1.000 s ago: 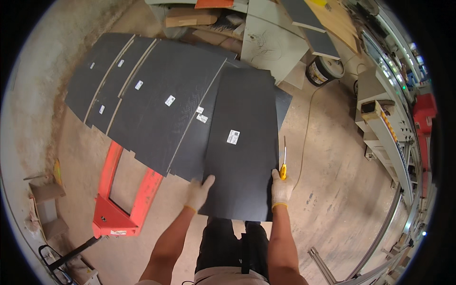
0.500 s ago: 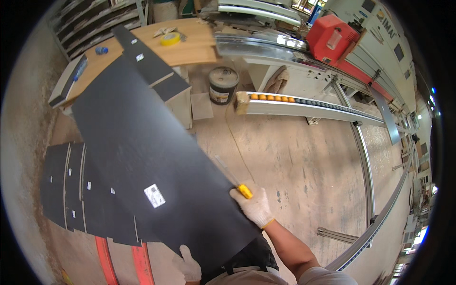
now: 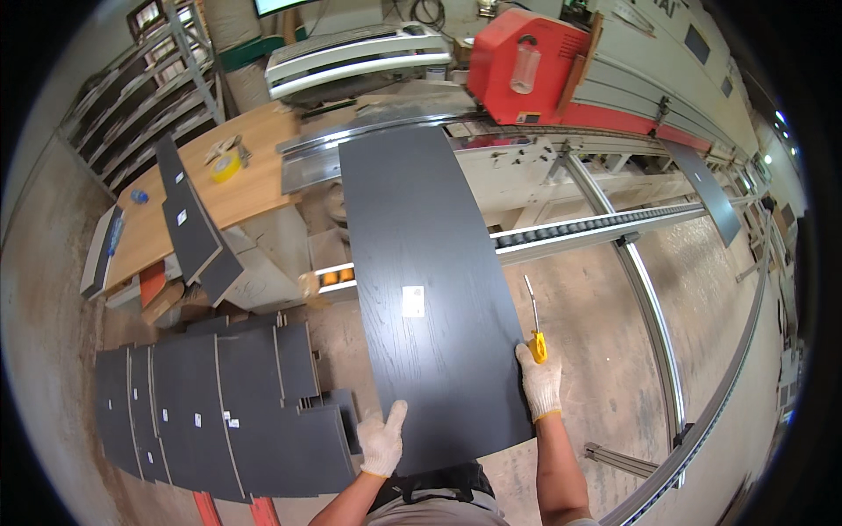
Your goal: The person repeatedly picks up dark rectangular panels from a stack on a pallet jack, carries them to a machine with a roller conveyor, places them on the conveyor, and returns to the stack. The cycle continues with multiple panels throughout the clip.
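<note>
A long dark grey board (image 3: 438,237) with a white label stretches away from my body, its far end over the machine's metal ledge. My left hand (image 3: 381,438), in a white knit glove, grips its near left edge, thumb on top. At the near right edge my gloved right hand (image 3: 542,382) is closed on the board. That hand also carries a tool with a yellow handle (image 3: 538,346) and a thin bent metal shaft; its exact kind I cannot make out. The fingers beneath the board are hidden.
Stacked dark panels (image 3: 254,421) lie at the lower left. More strips and yellow tape (image 3: 225,167) rest on a wooden table (image 3: 254,131). A roller rail (image 3: 596,226) passes beneath the board, before the red machine head (image 3: 517,66). A metal frame (image 3: 653,307) stands right.
The board has swung right, from above the stacked panels to the roller rail and machine ledge. Both hands have moved right with it, and the view has turned.
</note>
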A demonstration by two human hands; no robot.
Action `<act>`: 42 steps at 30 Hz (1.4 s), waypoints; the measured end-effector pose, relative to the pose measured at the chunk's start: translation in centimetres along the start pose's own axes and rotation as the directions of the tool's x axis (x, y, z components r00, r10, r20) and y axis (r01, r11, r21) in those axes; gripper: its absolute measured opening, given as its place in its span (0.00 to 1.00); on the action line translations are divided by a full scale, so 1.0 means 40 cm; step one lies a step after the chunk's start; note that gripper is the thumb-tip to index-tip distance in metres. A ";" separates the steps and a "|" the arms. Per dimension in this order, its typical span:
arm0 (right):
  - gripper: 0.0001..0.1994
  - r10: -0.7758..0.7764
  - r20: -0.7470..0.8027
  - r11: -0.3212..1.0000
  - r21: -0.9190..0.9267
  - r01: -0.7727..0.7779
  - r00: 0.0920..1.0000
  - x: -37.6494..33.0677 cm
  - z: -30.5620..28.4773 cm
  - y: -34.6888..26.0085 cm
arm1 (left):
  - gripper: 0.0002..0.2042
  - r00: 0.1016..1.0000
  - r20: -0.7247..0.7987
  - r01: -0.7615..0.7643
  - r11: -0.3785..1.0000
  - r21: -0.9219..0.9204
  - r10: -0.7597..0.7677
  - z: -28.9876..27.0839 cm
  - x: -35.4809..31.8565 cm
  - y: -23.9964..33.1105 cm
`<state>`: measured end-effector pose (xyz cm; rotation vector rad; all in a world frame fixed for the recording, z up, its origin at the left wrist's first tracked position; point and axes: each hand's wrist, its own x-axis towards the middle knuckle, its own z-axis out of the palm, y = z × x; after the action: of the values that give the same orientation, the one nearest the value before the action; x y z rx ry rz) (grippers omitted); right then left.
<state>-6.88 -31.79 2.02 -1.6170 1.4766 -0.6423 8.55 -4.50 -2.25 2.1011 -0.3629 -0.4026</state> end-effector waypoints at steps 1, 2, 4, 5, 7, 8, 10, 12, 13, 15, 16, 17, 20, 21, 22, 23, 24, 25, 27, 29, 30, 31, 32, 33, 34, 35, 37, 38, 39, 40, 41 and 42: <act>0.17 0.009 -0.024 1.000 0.021 -0.009 1.000 0.037 -0.017 0.010 | 0.33 0.998 0.051 0.040 0.996 0.079 -0.044 0.031 0.018 0.016; 0.17 -0.023 0.017 0.999 0.042 0.022 1.000 0.072 -0.032 0.017 | 0.33 0.991 0.102 0.074 0.984 0.159 -0.091 0.063 0.035 0.033; 0.17 -0.022 0.044 0.999 0.037 0.020 0.999 0.149 -0.071 0.023 | 0.41 0.980 0.124 0.148 0.985 0.087 -0.158 0.134 0.063 0.070; 0.16 -0.003 0.058 0.998 0.061 -0.001 0.998 0.187 -0.089 0.026 | 0.41 0.985 0.120 0.118 0.991 0.065 -0.125 0.168 0.082 0.088; 0.15 -0.090 -0.026 0.994 0.058 0.092 0.996 0.259 -0.156 0.041 | 0.39 0.986 0.134 0.113 0.989 -0.096 -0.099 0.246 0.115 0.133; 0.15 -0.196 -0.100 0.979 0.037 0.200 0.976 0.253 -0.192 0.058 | 0.39 0.971 0.169 0.200 0.964 -0.174 -0.171 0.273 0.130 0.149; 0.16 0.100 -0.208 0.877 0.481 0.013 0.973 0.199 -0.285 0.112 | 0.39 0.975 0.156 0.190 0.959 -0.209 -0.159 0.321 0.147 0.180; 0.14 0.250 -0.426 0.852 0.523 0.011 0.870 0.114 -0.340 0.158 | 0.39 0.956 0.251 0.213 0.948 -0.237 -0.152 0.351 0.176 0.198; 0.15 0.311 -0.410 0.848 0.526 -0.055 0.857 0.055 -0.329 0.176 | 0.39 0.953 0.255 0.229 0.943 -0.241 -0.166 0.363 0.192 0.204; 0.17 0.356 -0.380 0.867 0.475 -0.150 0.854 -0.059 -0.259 0.188 | 0.39 0.946 0.319 0.154 0.945 -0.287 -0.057 0.386 0.227 0.212; 0.17 0.422 -0.337 0.864 0.431 -0.261 0.841 -0.101 -0.190 0.178 | 0.39 0.932 0.356 0.168 0.948 -0.271 -0.064 0.392 0.243 0.215; 0.19 0.373 -0.309 0.796 0.591 -0.131 0.875 -0.128 -0.112 0.156 | 0.40 0.918 0.397 0.109 0.973 -0.203 -0.021 0.395 0.260 0.220; 0.24 0.567 -0.140 0.698 0.605 -0.383 0.812 -0.189 0.056 0.074 | 0.42 0.794 0.599 0.060 0.994 0.092 -0.103 0.366 0.309 0.249; 0.26 0.580 -0.109 0.715 0.544 -0.440 0.807 -0.184 0.098 0.047 | 0.43 0.747 0.661 -0.024 0.991 0.134 -0.072 0.347 0.328 0.269; 0.28 0.556 -0.139 0.704 0.602 -0.376 0.819 -0.177 0.139 0.022 | 0.43 0.680 0.729 -0.099 0.975 0.199 -0.079 0.323 0.359 0.294; 0.29 0.483 -0.189 0.687 0.687 -0.237 0.855 -0.174 0.170 0.004 | 0.44 0.603 0.795 -0.178 0.960 0.215 -0.066 0.288 0.408 0.319; 0.31 0.450 -0.262 0.638 0.764 -0.102 0.854 -0.165 0.187 -0.006 | 0.44 0.507 0.860 -0.266 0.941 0.211 -0.049 0.258 0.463 0.350; 0.32 0.504 -0.248 0.553 0.828 -0.089 0.827 -0.158 0.199 -0.012 | 0.44 0.391 0.919 -0.353 0.915 0.195 -0.046 0.232 0.520 0.381; 0.31 0.480 -0.336 0.589 0.808 -0.014 0.810 -0.152 0.208 -0.012 | 0.43 0.695 0.703 -0.532 0.767 0.359 0.153 0.228 0.698 0.460; 0.34 0.540 -0.264 0.587 0.798 -0.133 0.800 -0.156 0.206 -0.008 | 0.45 0.932 0.298 -0.306 0.886 0.349 0.205 0.242 0.889 0.520; 0.34 0.548 -0.188 0.506 0.850 -0.145 0.815 -0.155 0.209 -0.010 | 0.46 0.968 0.201 -0.224 0.878 0.423 0.150 0.275 0.971 0.545; 0.34 0.558 -0.145 0.426 0.895 -0.133 0.817 -0.156 0.203 -0.012 | 0.48 0.953 0.302 -0.158 0.893 0.422 0.026 0.306 1.045 0.562; 0.34 0.558 -0.104 0.338 0.934 -0.112 0.823 -0.152 0.201 -0.015 | 0.48 0.987 0.135 -0.142 0.888 0.437 0.091 0.369 1.077 0.561; 0.34 0.573 -0.098 0.360 0.922 -0.143 0.813 -0.147 0.195 -0.020 | 0.48 0.995 0.008 -0.095 0.948 0.303 0.097 0.428 1.107 0.562; 0.33 0.593 -0.189 0.473 0.868 -0.149 0.783 -0.136 0.190 -0.023 | 0.48 0.998 0.025 0.054 0.990 0.132 -0.057 0.481 1.126 0.558; 0.32 0.609 -0.262 0.572 0.799 -0.187 0.748 -0.125 0.180 -0.026 | 0.48 0.997 0.036 0.062 0.997 0.048 -0.063 0.518 1.131 0.544; 0.34 0.604 -0.309 0.615 0.767 -0.182 0.735 -0.088 0.160 -0.024 | 0.48 0.989 0.099 0.120 0.987 -0.104 -0.109 0.570 1.151 0.537; 0.34 0.619 -0.321 0.601 0.781 -0.169 0.717 -0.068 0.149 -0.020 | 0.48 0.987 0.125 0.113 0.991 -0.076 -0.103 0.596 1.153 0.539; 0.35 0.635 -0.336 0.589 0.793 -0.155 0.696 -0.044 0.131 -0.012 | 0.48 0.986 0.131 0.109 0.992 -0.063 -0.100 0.622 1.153 0.547; 0.35 0.637 -0.361 0.587 0.800 -0.124 0.681 -0.014 0.113 -0.002 | 0.49 0.986 0.141 0.094 0.994 -0.064 -0.084 0.649 1.155 0.562; 0.36 0.599 -0.443 0.650 0.756 -0.081 0.667 0.015 0.097 0.008 | 0.47 0.996 0.082 0.052 0.996 -0.071 -0.046 0.685 1.151 0.582; 0.35 0.637 -0.421 0.612 0.785 -0.092 0.646 0.045 0.079 0.018 | 0.46 0.988 0.128 0.102 0.990 -0.102 -0.089 0.713 1.143 0.598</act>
<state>-4.39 -32.78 -0.53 -0.3737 1.6903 -1.4266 35.45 -56.97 -3.03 1.9980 -0.3055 -0.5973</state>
